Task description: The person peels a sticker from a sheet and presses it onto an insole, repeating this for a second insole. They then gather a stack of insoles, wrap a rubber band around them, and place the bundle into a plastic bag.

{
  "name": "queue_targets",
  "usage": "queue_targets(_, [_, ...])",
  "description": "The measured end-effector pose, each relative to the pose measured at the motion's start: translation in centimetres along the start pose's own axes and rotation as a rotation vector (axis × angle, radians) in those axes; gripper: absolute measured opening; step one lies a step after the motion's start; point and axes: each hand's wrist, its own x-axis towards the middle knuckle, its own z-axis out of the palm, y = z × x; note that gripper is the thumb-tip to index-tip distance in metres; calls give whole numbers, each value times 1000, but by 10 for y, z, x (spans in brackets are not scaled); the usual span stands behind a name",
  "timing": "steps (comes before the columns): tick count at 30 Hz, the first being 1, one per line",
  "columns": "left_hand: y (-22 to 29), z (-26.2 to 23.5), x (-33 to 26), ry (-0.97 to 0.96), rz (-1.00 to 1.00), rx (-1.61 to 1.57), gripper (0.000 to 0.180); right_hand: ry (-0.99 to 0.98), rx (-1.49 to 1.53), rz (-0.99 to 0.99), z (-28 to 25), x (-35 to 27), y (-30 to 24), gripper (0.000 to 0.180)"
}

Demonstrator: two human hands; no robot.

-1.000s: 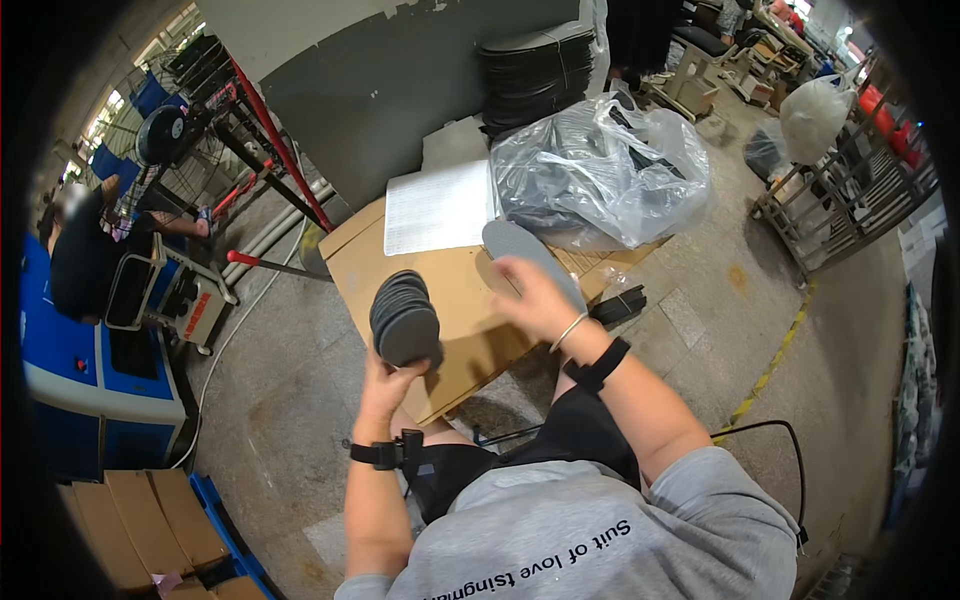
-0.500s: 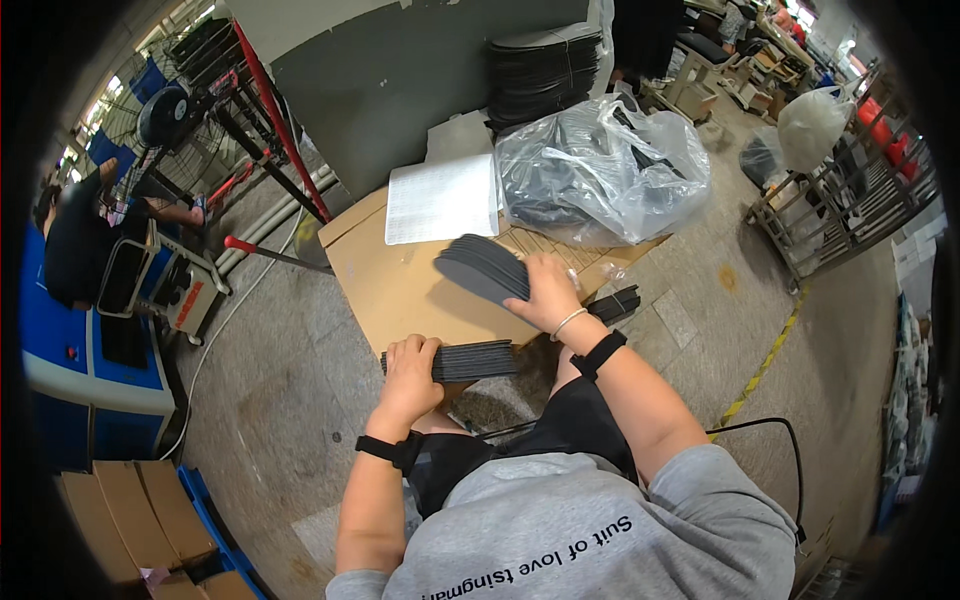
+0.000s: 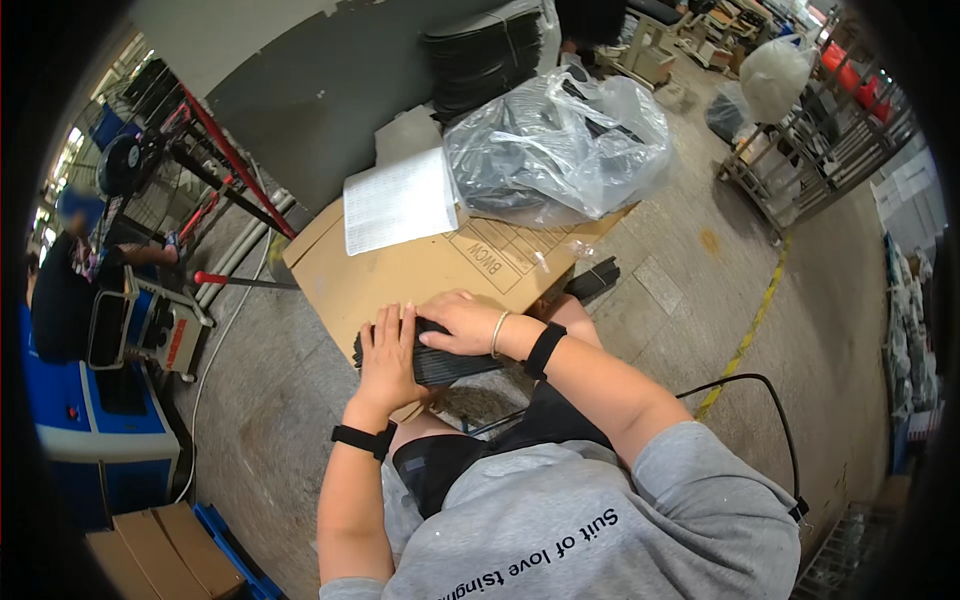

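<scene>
A stack of thin dark grey flat pieces (image 3: 452, 367) lies at the near edge of a brown cardboard sheet (image 3: 420, 272). My left hand (image 3: 387, 355) presses flat on the stack's left end. My right hand (image 3: 457, 322) lies across its top, fingers pointing left and touching the left hand. Both wrists wear black bands; the right one also has a thin bracelet.
A white ruled sheet (image 3: 398, 200) and a clear plastic bag of dark pieces (image 3: 553, 146) rest on the far part of the cardboard. A small dark bundle (image 3: 594, 280) lies on the floor to the right. A person (image 3: 62, 290) sits at a blue machine (image 3: 88, 410) on the left.
A second ago my left hand held the stack upright and my right hand held a single piece. The right hand laid its pieces on top, and both hands now press the stack flat.
</scene>
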Motion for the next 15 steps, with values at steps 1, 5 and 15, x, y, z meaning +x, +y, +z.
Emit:
queue_targets(1, [-1,-1,5,-42,-24,16,121,224,65,16,8,-5,9,46])
queue_targets(5, [8,-5,9,-112,-66,62,121,658,477,154,33,-32,30,55])
queue_targets(15, [2,-4,10,-98,-10,92,110,446,547,169,53,-27,12,69])
